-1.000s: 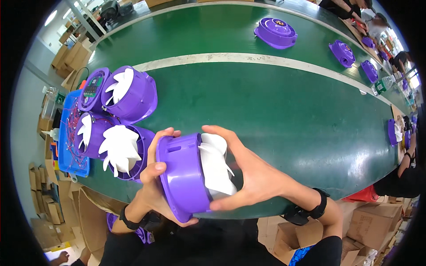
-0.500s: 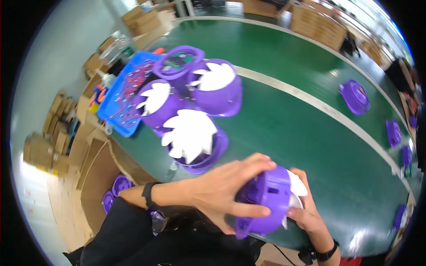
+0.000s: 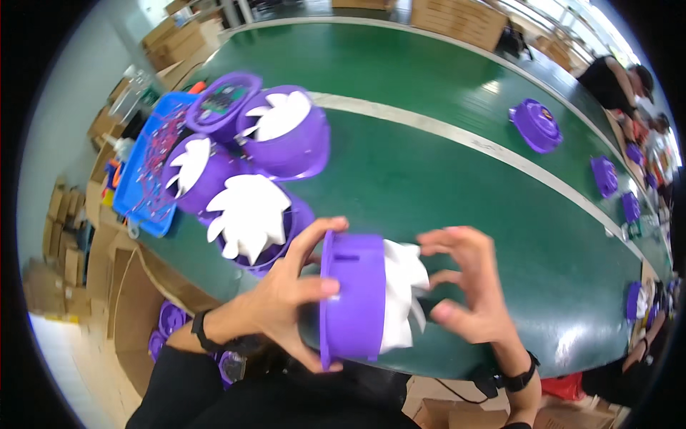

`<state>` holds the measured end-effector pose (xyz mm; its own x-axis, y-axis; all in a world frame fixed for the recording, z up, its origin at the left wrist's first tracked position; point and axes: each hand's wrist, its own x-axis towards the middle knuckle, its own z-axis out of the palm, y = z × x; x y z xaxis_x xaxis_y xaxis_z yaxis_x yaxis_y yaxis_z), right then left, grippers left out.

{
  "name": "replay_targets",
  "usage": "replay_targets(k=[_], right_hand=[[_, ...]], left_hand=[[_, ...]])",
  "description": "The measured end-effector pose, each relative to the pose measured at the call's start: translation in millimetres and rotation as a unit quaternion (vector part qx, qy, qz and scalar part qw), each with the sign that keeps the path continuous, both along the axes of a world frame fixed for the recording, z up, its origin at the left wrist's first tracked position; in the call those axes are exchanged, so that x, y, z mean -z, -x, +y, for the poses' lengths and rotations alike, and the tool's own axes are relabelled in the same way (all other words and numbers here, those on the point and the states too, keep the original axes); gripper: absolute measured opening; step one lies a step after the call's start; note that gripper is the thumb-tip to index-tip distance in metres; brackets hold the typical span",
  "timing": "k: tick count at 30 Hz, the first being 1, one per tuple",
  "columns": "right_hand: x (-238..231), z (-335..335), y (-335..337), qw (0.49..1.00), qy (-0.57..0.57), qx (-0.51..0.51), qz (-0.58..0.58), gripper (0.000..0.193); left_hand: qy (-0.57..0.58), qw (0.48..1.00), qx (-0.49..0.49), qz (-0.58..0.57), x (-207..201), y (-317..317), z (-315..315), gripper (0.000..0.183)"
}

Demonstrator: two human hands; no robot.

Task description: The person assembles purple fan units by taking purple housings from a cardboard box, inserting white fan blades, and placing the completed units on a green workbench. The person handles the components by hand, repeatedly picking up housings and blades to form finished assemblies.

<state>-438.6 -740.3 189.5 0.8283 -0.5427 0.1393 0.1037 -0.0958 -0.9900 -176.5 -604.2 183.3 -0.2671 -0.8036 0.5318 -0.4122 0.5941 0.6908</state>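
Note:
My left hand (image 3: pixel 289 289) grips a purple round plastic housing (image 3: pixel 355 297) by its flanged rim, with the housing tipped on its side. A white bladed wheel (image 3: pixel 401 293) sticks out of the housing's right end. Close beside the blades is my right hand (image 3: pixel 471 286), its fingers curved and apart; a fingertip may graze a blade. To the left, a purple housing (image 3: pixel 303 222) stands on the table with a white bladed wheel (image 3: pixel 251 214) on top. Two more such housings with white wheels stand behind it, along with a purple housing (image 3: pixel 227 107) showing a green circuit board.
A blue tray (image 3: pixel 146 204) of red and blue wires lies at the table's left. Below it, a cardboard box (image 3: pixel 132 314) holds purple parts. Several purple housings (image 3: pixel 537 127) line the green table's (image 3: pixel 429 186) right side. Other people (image 3: pixel 618 82) work at the far right.
The held housing has moved left and turned, its wheel now facing right. My right hand has come away from it and spread its fingers. The view has shifted to the right.

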Motion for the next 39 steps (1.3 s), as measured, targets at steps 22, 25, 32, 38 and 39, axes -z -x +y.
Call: replay_targets(k=[22,25,32,38,39], right_hand=[[25,42,-20,0.988,-0.093,0.11,-0.062,0.064],[31,41,-23,0.975,-0.188,0.044,-0.107,0.064],[22,36,-15,0.978,-0.151,-0.057,-0.131,0.075],[23,31,-13,0.951,-0.212,-0.119,-0.192,0.085],[24,30,-13,0.957,-0.194,-0.111,-0.183,0.086]], left_hand=[[-0.035,0.999,-0.024,-0.011,14,36,-19,0.148],[0.018,0.998,-0.052,-0.024,24,40,-14,0.148],[-0.02,0.99,-0.127,0.052,79,13,-3,0.14],[-0.049,0.973,-0.112,0.196,69,12,-9,0.097],[-0.059,0.977,-0.12,0.169,69,5,-13,0.098]])
